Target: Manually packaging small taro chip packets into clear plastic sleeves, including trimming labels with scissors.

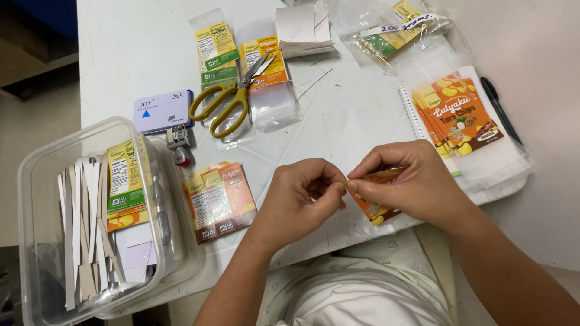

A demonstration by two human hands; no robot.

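My left hand (300,194) and my right hand (412,181) meet at the near edge of the white table (139,54). Both pinch the corner of a small orange printed label (378,211), fingertips touching at its top left. The label hangs mostly under my right palm. A stack of orange labels (220,200) lies just left of my left hand.
A clear plastic tub (42,181) at the left holds white paper strips and labels. Yellow-handled scissors (228,99), a small white box (162,110), clear bags with labels (266,66), a spiral notebook (417,121) under orange packets (460,115) and a black pen (500,110) lie farther back.
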